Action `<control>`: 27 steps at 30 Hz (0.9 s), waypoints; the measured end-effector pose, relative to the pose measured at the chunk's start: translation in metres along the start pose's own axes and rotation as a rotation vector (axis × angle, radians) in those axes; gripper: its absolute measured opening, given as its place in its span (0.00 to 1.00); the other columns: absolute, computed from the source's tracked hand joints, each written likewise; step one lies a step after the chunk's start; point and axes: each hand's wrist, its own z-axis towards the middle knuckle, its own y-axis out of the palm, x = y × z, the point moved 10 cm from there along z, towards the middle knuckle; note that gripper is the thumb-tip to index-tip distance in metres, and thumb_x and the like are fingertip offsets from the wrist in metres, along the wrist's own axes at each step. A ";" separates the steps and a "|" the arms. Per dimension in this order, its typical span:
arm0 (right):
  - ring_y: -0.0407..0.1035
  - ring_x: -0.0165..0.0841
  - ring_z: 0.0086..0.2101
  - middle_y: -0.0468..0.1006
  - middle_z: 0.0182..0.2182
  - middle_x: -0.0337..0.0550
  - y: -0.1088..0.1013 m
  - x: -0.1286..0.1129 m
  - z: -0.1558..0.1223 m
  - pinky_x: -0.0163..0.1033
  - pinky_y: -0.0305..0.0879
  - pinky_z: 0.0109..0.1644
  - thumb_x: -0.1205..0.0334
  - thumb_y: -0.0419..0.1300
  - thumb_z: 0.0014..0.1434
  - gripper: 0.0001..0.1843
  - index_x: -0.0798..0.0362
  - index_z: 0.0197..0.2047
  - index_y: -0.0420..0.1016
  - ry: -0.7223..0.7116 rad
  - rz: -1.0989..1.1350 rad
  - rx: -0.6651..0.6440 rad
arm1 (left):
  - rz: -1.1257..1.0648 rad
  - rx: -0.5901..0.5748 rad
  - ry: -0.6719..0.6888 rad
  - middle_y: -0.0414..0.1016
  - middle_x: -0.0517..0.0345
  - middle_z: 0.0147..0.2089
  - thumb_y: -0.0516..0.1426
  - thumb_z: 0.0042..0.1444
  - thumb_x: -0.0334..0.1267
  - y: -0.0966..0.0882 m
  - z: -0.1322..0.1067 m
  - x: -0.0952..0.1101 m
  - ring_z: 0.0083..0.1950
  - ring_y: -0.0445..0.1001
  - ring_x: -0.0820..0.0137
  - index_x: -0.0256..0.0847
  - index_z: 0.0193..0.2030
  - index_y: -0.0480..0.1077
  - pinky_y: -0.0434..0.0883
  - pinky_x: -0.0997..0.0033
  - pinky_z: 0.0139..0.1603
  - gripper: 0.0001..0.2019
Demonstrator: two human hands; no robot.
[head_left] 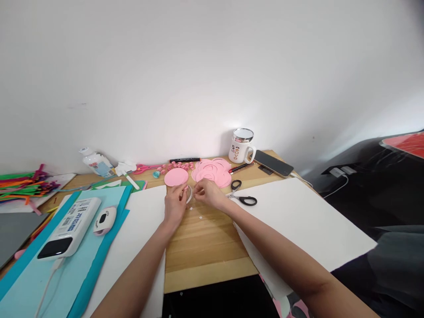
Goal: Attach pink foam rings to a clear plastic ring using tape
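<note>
My left hand (pixel 176 204) is closed on a thin white ring (pixel 190 194) that looks like a roll of tape, standing on edge above the wooden table. Just right of it, my right hand (pixel 209 194) has its fingertips pinched together; what they hold, if anything, is too small to make out. Two tiny white scraps (pixel 200 217) lie on the wood below the hands. Beyond my left hand rests a stack of pink paper circles (pixel 176 176). A spread pile of pink paper spirals (pixel 213 171) sits behind my right hand. Black-handled scissors (pixel 245 199) lie beside my right wrist.
White paper sheets (pixel 298 216) flank the hands. At the back stand a white mug (pixel 239 150), a phone (pixel 273 163), a black marker (pixel 184 160) and small pink rolls (pixel 177 165). To the left are a power bank (pixel 74 225), a tilted bottle (pixel 97 162) and pipe cleaners (pixel 26 187).
</note>
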 end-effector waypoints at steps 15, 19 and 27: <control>0.65 0.41 0.42 0.72 0.43 0.47 -0.091 0.050 -0.064 0.37 0.60 0.36 0.81 0.55 0.38 0.37 0.50 0.53 0.62 0.122 -0.708 -0.358 | -0.331 0.098 -0.243 0.72 0.50 0.46 0.54 0.52 0.43 -0.010 -0.005 -0.011 0.13 0.64 0.83 0.38 0.43 0.72 0.62 0.77 0.13 0.15; 0.65 0.40 0.41 0.72 0.43 0.46 -0.081 0.050 -0.061 0.36 0.58 0.35 0.83 0.52 0.38 0.37 0.50 0.53 0.62 0.031 -0.719 -0.344 | -0.369 0.088 -0.275 0.74 0.52 0.38 0.55 0.51 0.44 -0.008 -0.005 -0.016 0.13 0.64 0.81 0.38 0.44 0.71 0.63 0.78 0.13 0.16; 0.64 0.39 0.39 0.74 0.32 0.45 -0.084 0.047 -0.054 0.36 0.57 0.35 0.79 0.54 0.42 0.26 0.52 0.46 0.67 -0.066 -0.755 -0.283 | -0.427 0.087 -0.338 0.74 0.58 0.26 0.56 0.50 0.45 -0.006 -0.006 -0.023 0.13 0.65 0.79 0.37 0.44 0.71 0.62 0.79 0.12 0.18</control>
